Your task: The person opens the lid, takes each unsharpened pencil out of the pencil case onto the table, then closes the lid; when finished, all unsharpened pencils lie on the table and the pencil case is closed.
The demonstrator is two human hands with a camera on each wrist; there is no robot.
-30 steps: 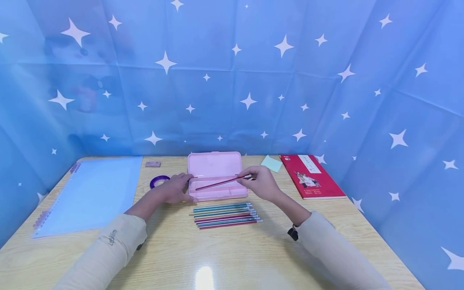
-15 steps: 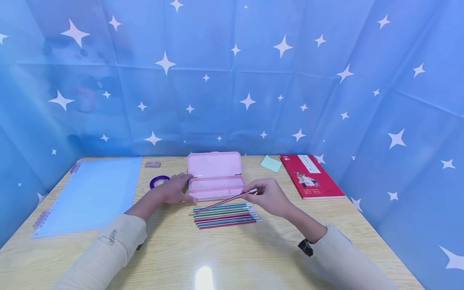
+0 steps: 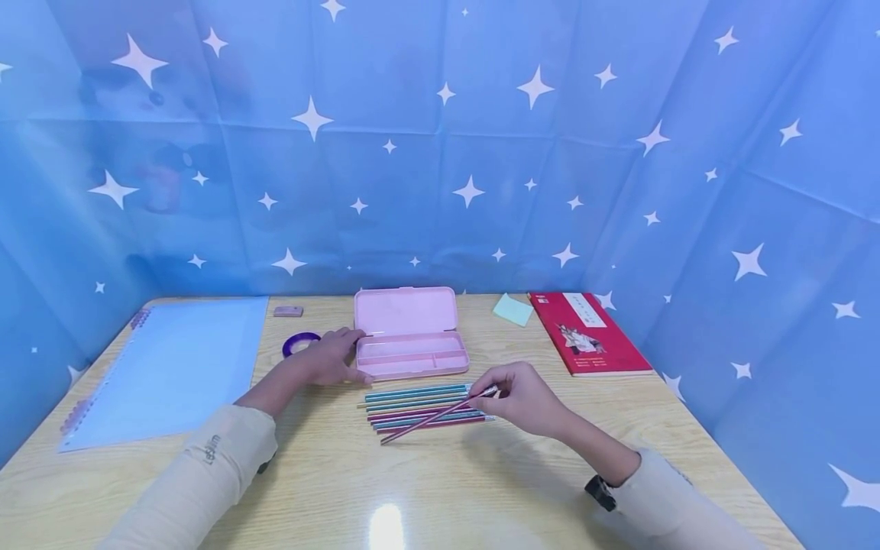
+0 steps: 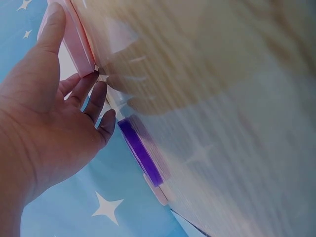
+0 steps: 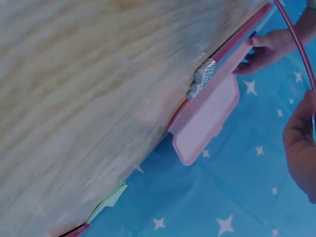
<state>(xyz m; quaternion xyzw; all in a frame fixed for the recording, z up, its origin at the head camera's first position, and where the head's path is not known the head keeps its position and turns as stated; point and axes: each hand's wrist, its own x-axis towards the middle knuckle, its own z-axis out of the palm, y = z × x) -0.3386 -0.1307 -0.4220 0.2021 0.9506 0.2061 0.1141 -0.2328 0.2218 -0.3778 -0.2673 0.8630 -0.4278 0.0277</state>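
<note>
The pink pencil case [image 3: 411,367] stands with its lid up at the back of the table. My left hand [image 3: 333,359] holds its left end, thumb on the near side and fingers behind, as the left wrist view of the hand [image 4: 59,113] also shows. My right hand [image 3: 525,397] pinches a dark red pencil [image 3: 429,418] near its eraser end. The pencil slants over a row of several pencils [image 3: 412,401], in teal, yellow and red, lying in front of the case. In the right wrist view, the held pencil [image 5: 298,42] rises from my fingers.
Left of the case are a purple tape roll [image 3: 292,344] and a small eraser [image 3: 288,312]. A pale loose-leaf sheet [image 3: 172,367] covers the table's left side. Sticky notes [image 3: 512,309] and a red book [image 3: 587,336] lie at the back right.
My right hand has carried the red pencil from over the case toward me, down over the near side of the pencil row. My left hand stays on the case.
</note>
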